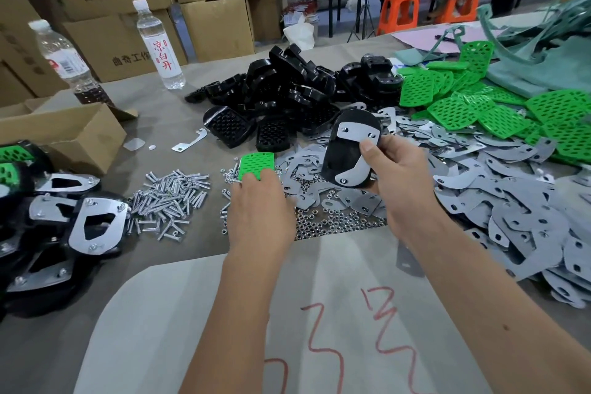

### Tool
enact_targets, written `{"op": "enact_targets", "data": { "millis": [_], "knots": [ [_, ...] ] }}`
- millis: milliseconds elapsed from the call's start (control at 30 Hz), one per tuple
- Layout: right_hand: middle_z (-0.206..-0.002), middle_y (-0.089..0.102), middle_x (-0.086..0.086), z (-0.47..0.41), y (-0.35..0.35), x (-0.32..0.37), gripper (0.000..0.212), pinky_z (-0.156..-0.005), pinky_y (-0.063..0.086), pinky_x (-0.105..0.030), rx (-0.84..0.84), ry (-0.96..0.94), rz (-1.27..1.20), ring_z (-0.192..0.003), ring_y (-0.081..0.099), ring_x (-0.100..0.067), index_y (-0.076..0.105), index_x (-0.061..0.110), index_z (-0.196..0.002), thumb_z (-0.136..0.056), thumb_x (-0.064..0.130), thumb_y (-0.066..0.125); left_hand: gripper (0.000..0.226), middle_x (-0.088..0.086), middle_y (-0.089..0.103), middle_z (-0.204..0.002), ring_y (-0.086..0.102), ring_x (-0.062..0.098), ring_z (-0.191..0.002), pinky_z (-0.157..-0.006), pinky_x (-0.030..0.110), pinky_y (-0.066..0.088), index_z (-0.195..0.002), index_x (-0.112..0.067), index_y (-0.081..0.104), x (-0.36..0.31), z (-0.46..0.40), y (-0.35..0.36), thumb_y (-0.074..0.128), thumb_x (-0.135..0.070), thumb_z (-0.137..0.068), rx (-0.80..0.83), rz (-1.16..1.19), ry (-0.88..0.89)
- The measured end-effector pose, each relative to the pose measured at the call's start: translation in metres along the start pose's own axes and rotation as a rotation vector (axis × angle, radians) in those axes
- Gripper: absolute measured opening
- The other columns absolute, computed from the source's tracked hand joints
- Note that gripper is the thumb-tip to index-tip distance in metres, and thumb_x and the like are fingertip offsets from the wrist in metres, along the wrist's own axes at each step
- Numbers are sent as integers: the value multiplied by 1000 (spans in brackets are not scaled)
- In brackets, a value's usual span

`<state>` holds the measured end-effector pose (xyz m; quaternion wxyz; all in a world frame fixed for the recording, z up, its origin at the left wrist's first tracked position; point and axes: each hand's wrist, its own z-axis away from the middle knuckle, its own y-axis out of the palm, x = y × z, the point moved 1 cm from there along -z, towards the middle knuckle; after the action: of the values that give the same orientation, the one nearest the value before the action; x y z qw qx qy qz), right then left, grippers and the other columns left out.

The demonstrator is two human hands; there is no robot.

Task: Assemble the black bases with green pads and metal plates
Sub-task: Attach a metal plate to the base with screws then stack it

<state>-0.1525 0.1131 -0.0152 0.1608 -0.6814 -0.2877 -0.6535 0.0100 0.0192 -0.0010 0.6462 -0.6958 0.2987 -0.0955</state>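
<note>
My right hand (396, 169) grips a black base (342, 157) held up off the table, thumb pressing a curved metal plate (356, 134) that lies on its back with screw heads showing. My left hand (260, 201) lies over a green perforated pad (256, 165) on the table, fingers covering its near edge, amid small nuts. A heap of black bases (287, 89) sits behind. Green pads (479, 105) pile at the right, and loose metal plates (499, 201) spread across the right side.
Screws (172, 198) lie in a pile left of centre, nuts (332, 224) near my wrists. Finished assemblies (64, 217) stack at the left edge beside an open cardboard box (64, 134). Two water bottles (160, 45) stand behind. Cartons and seated people fill the background.
</note>
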Motion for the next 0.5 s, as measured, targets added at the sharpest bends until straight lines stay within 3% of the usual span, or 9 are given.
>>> {"op": "enact_targets", "data": {
  "millis": [67, 167, 233, 333, 500],
  "knots": [
    [-96, 78, -9, 0, 1, -1, 12, -83, 59, -66, 23, 6, -9, -90, 74, -36, 73, 20, -97, -99, 29, 66, 28, 12, 62, -118, 54, 36, -116, -93, 43, 41, -117, -14, 56, 4, -2, 0, 64, -36, -101, 61, 26, 18],
    [-102, 76, -11, 2, 4, -3, 9, -84, 58, -67, 45, 50, -84, -91, 74, -30, 69, 16, -104, -101, 23, 66, 18, 8, 69, -110, 58, 33, -111, -91, 43, 46, -110, -15, 60, 7, -6, 5, 64, -29, -101, 86, 113, 20],
    [-112, 75, -17, 3, 5, -3, 11, -90, 57, -66, 65, 97, -164, -100, 75, -36, 64, 11, -112, -104, 18, 61, 12, 7, 70, -106, 59, 31, -110, -89, 43, 47, -108, -16, 62, 8, -7, 6, 64, -26, -102, 93, 150, 17],
    [-118, 73, -21, 5, 6, -1, 16, -84, 53, -75, 105, 153, -225, -101, 74, -44, 64, 11, -120, -107, 16, 56, 8, 9, 69, -106, 57, 33, -111, -84, 41, 45, -106, -16, 61, 9, -8, 6, 61, -23, -102, 102, 102, 37],
    [-117, 76, -13, 4, 3, 0, 23, -83, 61, -60, 161, 215, -292, -108, 73, -38, 69, 14, -123, -106, 13, 54, 4, 11, 66, -110, 53, 35, -114, -84, 41, 41, -105, -14, 58, 9, -7, 6, 57, -15, -102, 108, 100, 26]
  ]
}}
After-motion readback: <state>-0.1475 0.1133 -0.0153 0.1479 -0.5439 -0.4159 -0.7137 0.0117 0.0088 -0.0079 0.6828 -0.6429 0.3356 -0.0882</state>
